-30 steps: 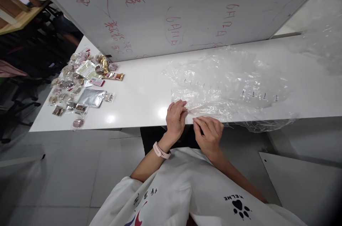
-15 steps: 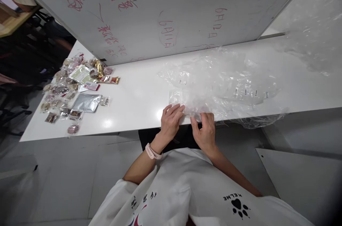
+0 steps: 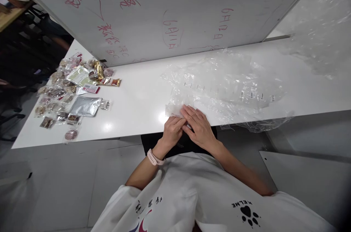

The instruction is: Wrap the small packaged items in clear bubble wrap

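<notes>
At the table's front edge, my left hand (image 3: 172, 131) has its fingers curled down on the near edge of a clear plastic bag (image 3: 175, 109). My right hand (image 3: 200, 127) lies over the same bag with its fingers stretched out, the tips reaching beside the left fingers. Both hands touch or nearly touch; whatever is under them is hidden. Behind and to the right, several more clear plastic bags (image 3: 227, 78) lie crumpled and overlapping, some with small dark printed marks. Part of this plastic hangs over the front edge.
Small wrapped snacks (image 3: 56, 93) are heaped at the table's left end, with a silver pouch (image 3: 85, 106) beside them. A whiteboard (image 3: 153, 8) with red writing stands along the back. More clear plastic (image 3: 320, 41) lies at the far right. A dark seat sits below the table edge.
My right hand has moved left, from beside the left hand onto the bag right against it. The left fingers have curled in. The bag's end has shifted slightly left and towards me.
</notes>
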`<action>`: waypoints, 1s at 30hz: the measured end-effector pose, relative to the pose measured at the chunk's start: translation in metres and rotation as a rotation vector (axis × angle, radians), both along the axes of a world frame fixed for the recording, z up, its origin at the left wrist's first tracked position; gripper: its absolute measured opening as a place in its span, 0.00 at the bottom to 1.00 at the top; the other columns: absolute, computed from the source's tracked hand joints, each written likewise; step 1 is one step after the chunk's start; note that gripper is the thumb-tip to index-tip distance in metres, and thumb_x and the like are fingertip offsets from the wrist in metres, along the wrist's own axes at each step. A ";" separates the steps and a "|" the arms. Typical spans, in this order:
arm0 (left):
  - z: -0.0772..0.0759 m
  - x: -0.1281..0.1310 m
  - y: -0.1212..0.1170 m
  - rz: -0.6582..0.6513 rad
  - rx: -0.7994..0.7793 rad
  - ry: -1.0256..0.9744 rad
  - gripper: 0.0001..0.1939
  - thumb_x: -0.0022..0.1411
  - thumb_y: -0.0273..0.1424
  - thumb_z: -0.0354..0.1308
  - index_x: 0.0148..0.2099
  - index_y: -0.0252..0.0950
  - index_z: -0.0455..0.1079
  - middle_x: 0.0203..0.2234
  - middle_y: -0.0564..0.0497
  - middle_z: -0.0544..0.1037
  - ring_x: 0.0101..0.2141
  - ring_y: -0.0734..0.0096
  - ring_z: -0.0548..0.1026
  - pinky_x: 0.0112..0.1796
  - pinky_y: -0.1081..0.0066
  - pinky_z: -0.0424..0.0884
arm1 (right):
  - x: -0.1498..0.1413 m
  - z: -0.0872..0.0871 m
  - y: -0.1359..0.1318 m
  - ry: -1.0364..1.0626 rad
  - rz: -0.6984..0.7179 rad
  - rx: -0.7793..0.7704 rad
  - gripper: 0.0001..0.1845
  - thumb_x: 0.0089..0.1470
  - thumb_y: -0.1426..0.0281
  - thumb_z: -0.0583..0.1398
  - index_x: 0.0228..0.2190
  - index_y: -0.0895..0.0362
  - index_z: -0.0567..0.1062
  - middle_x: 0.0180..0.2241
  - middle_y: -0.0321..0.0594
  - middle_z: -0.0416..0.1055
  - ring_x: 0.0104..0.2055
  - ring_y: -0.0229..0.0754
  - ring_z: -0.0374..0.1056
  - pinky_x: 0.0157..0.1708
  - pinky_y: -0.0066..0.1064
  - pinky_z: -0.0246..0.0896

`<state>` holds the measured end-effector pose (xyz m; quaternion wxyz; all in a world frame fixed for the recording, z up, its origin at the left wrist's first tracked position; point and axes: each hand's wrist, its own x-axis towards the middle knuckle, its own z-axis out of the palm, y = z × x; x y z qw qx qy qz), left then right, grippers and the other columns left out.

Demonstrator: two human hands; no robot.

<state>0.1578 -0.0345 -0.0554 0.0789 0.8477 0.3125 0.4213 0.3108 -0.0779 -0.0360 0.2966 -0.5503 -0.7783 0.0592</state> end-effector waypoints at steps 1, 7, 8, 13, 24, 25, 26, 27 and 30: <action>0.002 -0.002 -0.002 0.008 -0.004 -0.037 0.11 0.66 0.19 0.50 0.40 0.37 0.71 0.28 0.51 0.77 0.31 0.70 0.75 0.35 0.69 0.72 | 0.000 0.001 0.000 -0.012 0.004 -0.020 0.30 0.68 0.64 0.52 0.68 0.51 0.55 0.67 0.43 0.57 0.70 0.47 0.53 0.66 0.48 0.52; 0.026 -0.029 -0.004 0.079 0.008 0.076 0.18 0.64 0.24 0.54 0.56 0.38 0.65 0.54 0.40 0.74 0.60 0.54 0.68 0.59 0.47 0.65 | 0.004 0.001 0.006 0.013 0.068 -0.040 0.32 0.66 0.59 0.55 0.67 0.53 0.58 0.66 0.46 0.60 0.69 0.50 0.54 0.64 0.49 0.57; 0.031 -0.033 0.001 0.020 -0.014 0.154 0.22 0.64 0.24 0.54 0.60 0.38 0.62 0.58 0.40 0.71 0.64 0.52 0.62 0.63 0.43 0.59 | 0.007 0.000 0.008 0.027 0.089 -0.035 0.32 0.65 0.60 0.56 0.67 0.54 0.58 0.65 0.47 0.60 0.68 0.50 0.54 0.64 0.49 0.58; 0.043 -0.041 0.038 -0.272 -0.222 0.339 0.28 0.68 0.27 0.52 0.68 0.39 0.52 0.62 0.40 0.67 0.67 0.54 0.58 0.63 0.46 0.59 | 0.024 0.000 0.021 0.097 0.199 -0.004 0.25 0.66 0.68 0.54 0.63 0.54 0.64 0.59 0.48 0.68 0.63 0.51 0.62 0.58 0.49 0.66; 0.055 -0.025 0.075 -0.131 -0.661 0.174 0.16 0.69 0.45 0.53 0.47 0.37 0.63 0.35 0.50 0.75 0.31 0.70 0.71 0.33 0.69 0.66 | 0.036 0.015 0.061 0.166 0.036 -0.174 0.21 0.68 0.55 0.49 0.50 0.56 0.69 0.41 0.46 0.76 0.39 0.47 0.73 0.35 0.38 0.68; 0.055 -0.020 0.080 -0.077 -0.668 0.174 0.15 0.70 0.45 0.52 0.42 0.37 0.64 0.31 0.51 0.73 0.30 0.70 0.68 0.32 0.69 0.64 | 0.037 0.016 0.067 0.189 0.003 -0.220 0.22 0.68 0.54 0.49 0.49 0.56 0.69 0.39 0.45 0.76 0.36 0.45 0.73 0.33 0.36 0.66; 0.056 -0.016 0.086 -0.020 -0.655 0.180 0.15 0.70 0.45 0.52 0.38 0.37 0.64 0.29 0.52 0.72 0.30 0.69 0.67 0.32 0.69 0.62 | 0.038 0.018 0.072 0.198 -0.036 -0.253 0.22 0.67 0.52 0.49 0.47 0.56 0.70 0.38 0.43 0.75 0.34 0.44 0.72 0.32 0.35 0.64; 0.056 -0.011 0.092 0.031 -0.629 0.185 0.16 0.69 0.43 0.53 0.35 0.37 0.64 0.27 0.51 0.71 0.31 0.68 0.66 0.33 0.68 0.61 | 0.038 0.021 0.077 0.189 -0.085 -0.272 0.23 0.67 0.51 0.49 0.44 0.56 0.71 0.37 0.43 0.75 0.34 0.44 0.71 0.32 0.34 0.63; 0.056 -0.002 0.107 0.070 -0.596 0.142 0.16 0.66 0.39 0.57 0.29 0.36 0.63 0.28 0.49 0.70 0.35 0.66 0.65 0.36 0.67 0.60 | 0.038 0.027 0.084 0.075 -0.259 -0.310 0.29 0.64 0.45 0.48 0.34 0.56 0.73 0.35 0.45 0.74 0.36 0.46 0.70 0.33 0.34 0.59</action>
